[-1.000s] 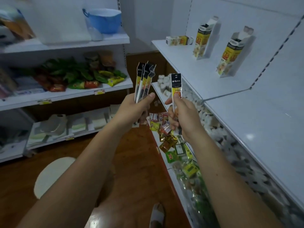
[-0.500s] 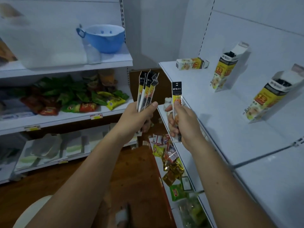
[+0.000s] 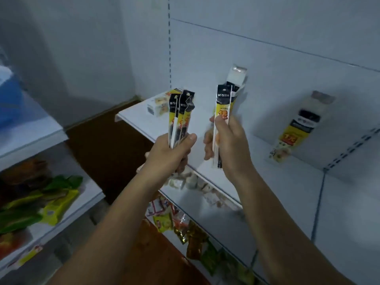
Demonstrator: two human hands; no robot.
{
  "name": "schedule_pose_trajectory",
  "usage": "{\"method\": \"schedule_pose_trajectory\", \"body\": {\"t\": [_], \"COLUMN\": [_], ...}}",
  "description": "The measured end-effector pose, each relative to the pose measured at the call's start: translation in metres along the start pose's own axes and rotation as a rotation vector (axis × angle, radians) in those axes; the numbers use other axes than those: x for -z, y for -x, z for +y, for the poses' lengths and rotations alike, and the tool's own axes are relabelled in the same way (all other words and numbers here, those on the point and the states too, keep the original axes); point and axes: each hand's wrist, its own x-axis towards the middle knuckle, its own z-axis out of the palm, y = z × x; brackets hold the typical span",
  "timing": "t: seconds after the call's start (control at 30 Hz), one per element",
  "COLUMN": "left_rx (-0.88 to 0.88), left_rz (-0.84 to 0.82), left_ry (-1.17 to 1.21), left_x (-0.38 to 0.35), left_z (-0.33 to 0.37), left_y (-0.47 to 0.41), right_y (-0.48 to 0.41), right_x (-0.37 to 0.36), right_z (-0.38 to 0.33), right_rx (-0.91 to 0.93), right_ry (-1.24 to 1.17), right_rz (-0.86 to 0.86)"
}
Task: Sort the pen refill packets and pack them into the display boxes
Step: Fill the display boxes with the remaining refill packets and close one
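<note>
left hand [image 3: 170, 153]: clenched round a fan of refill packets [image 3: 181, 116], upright, at the shelf [image 3: 267, 182] front edge
right hand [image 3: 228, 140]: pinches a single packet [image 3: 223, 112] upright, above the shelf
near display box [image 3: 236, 81]: flap open, right behind the single packet
far display box [image 3: 298, 128]: leans on back panel, well apart
open room: bare shelf between both boxes
</note>
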Motion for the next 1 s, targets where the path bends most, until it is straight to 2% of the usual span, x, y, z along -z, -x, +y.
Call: {"method": "schedule_pose_trajectory", "body": {"t": [0.27,0.4,0.53,0.7,1.0], "left_rx": [-0.037,-0.068,-0.055,-0.035,-0.011], "left_rz": [-0.275,-0.348,-0.399,-0.503,-0.589], "left_ry": [-0.010,-0.055,-0.128,-0.133,-0.118], "left_x": [-0.099,-0.149,-0.181,-0.198,-0.203], "left_z": [0.005,0.010,0.007,0.003,-0.004], "left_y": [-0.072,-0.099,-0.123,-0.143,-0.159], "right_y": [-0.012,-0.021,-0.037,-0.056,-0.071], "right_x": [0.108,0.162,0.202,0.220,0.220], "right_z": [-0.034,-0.052,-0.068,-0.069,-0.053], "right_rx": [0.223,0.341,0.426,0.463,0.374], "right_ry": [0.292,0.288,0.181,0.239,0.445], "right_rz": [0.412,0.510,0.627,0.627,0.558]}}
